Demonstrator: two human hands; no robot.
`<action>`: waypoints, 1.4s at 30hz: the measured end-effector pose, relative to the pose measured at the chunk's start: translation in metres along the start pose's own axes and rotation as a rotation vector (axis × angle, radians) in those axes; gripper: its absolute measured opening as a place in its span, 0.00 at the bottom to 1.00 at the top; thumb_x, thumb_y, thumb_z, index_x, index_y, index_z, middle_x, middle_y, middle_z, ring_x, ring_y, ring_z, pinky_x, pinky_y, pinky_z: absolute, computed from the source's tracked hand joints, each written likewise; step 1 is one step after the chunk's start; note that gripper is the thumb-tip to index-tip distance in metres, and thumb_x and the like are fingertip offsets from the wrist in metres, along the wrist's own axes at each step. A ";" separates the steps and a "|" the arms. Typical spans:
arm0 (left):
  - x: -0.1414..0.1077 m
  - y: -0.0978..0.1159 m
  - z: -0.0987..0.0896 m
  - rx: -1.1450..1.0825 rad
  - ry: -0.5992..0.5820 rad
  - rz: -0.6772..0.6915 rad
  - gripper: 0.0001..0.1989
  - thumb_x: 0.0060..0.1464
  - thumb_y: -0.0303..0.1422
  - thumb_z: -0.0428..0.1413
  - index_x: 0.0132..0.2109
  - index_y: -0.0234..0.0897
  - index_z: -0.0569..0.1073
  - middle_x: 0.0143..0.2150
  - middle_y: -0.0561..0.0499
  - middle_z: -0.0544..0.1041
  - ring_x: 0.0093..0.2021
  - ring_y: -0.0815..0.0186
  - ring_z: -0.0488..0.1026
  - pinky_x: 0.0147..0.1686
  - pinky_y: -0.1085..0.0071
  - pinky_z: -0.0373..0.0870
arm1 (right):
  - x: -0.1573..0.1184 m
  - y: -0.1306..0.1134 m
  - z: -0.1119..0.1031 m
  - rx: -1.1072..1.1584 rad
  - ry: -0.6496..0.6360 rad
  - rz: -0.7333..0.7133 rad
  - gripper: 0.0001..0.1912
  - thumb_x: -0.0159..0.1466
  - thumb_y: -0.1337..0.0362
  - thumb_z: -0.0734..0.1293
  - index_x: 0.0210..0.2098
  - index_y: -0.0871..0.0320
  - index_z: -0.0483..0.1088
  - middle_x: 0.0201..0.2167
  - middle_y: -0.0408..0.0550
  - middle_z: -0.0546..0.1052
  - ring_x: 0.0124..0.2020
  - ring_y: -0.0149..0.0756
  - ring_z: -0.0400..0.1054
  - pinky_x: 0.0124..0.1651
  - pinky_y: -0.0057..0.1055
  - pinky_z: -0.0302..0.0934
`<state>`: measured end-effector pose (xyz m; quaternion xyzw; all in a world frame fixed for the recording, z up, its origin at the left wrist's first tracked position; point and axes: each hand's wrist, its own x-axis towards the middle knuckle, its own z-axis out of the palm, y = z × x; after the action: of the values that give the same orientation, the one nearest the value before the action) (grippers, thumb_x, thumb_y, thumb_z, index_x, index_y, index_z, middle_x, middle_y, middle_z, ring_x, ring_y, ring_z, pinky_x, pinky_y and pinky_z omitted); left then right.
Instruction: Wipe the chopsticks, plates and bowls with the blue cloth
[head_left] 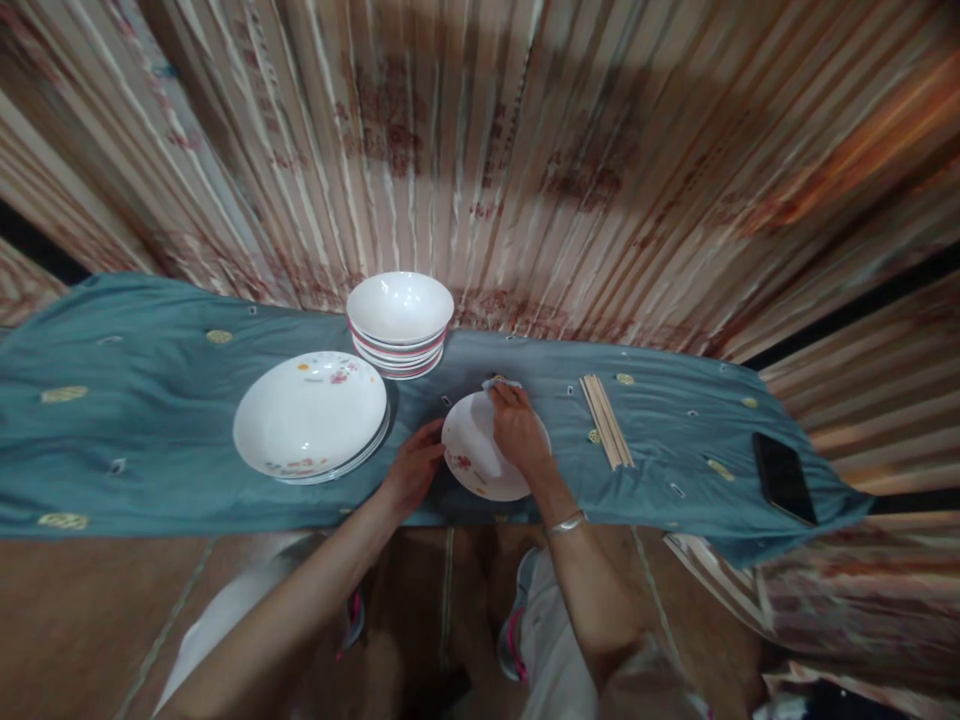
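Note:
A small white plate with a floral print is in front of me, above the blue-green cloth. My left hand grips its left rim, the fingers partly hidden beneath the edge. Over the plate's far right side is my right hand, closed on a whitish wiping cloth that touches the far rim. Most of that cloth is covered by the fingers, so its exact kind is unclear. A silvery bracelet circles the right wrist.
Larger floral plates are stacked to the left. Behind them rises a stack of white bowls with red bands. Several wooden chopsticks lie right of the small plate. A dark phone rests near the table's right end. Curtains hang behind.

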<state>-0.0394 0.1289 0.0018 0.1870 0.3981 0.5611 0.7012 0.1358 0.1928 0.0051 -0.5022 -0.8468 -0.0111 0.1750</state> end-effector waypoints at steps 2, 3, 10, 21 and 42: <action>0.000 0.000 -0.001 -0.001 0.001 -0.002 0.19 0.35 0.20 0.61 0.39 0.34 0.78 0.37 0.48 0.80 0.36 0.64 0.74 0.40 0.67 0.67 | 0.002 -0.005 -0.001 0.026 0.003 -0.002 0.26 0.61 0.79 0.54 0.58 0.67 0.64 0.56 0.60 0.69 0.60 0.43 0.58 0.63 0.43 0.52; 0.000 0.000 -0.001 -0.002 0.000 -0.003 0.19 0.35 0.19 0.61 0.39 0.34 0.78 0.37 0.48 0.80 0.37 0.64 0.74 0.40 0.68 0.66 | 0.002 -0.008 -0.001 0.040 0.005 -0.003 0.26 0.61 0.79 0.54 0.58 0.66 0.64 0.56 0.60 0.69 0.60 0.42 0.58 0.63 0.43 0.52; 0.000 0.001 0.001 -0.023 -0.023 -0.030 0.13 0.42 0.22 0.59 0.39 0.34 0.78 0.36 0.48 0.79 0.37 0.64 0.74 0.40 0.69 0.67 | 0.007 -0.026 0.000 0.191 0.002 -0.080 0.28 0.59 0.80 0.54 0.56 0.65 0.67 0.55 0.58 0.70 0.59 0.43 0.57 0.63 0.44 0.54; 0.010 0.002 -0.007 -0.195 0.053 -0.164 0.22 0.62 0.44 0.46 0.32 0.34 0.76 0.31 0.45 0.78 0.36 0.63 0.76 0.38 0.70 0.71 | -0.013 -0.059 -0.008 0.452 -0.036 -0.229 0.25 0.58 0.79 0.55 0.51 0.61 0.70 0.52 0.55 0.72 0.57 0.40 0.60 0.62 0.42 0.56; 0.013 -0.007 -0.011 0.004 0.020 -0.005 0.17 0.35 0.22 0.64 0.38 0.34 0.76 0.36 0.50 0.79 0.35 0.66 0.75 0.38 0.69 0.69 | -0.090 -0.047 -0.052 0.422 -0.171 -0.270 0.20 0.64 0.76 0.54 0.40 0.59 0.76 0.48 0.52 0.76 0.53 0.37 0.66 0.54 0.37 0.65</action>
<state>-0.0431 0.1373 -0.0146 0.1816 0.4068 0.5606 0.6981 0.1496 0.0834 0.0339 -0.3363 -0.9013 0.1850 0.2008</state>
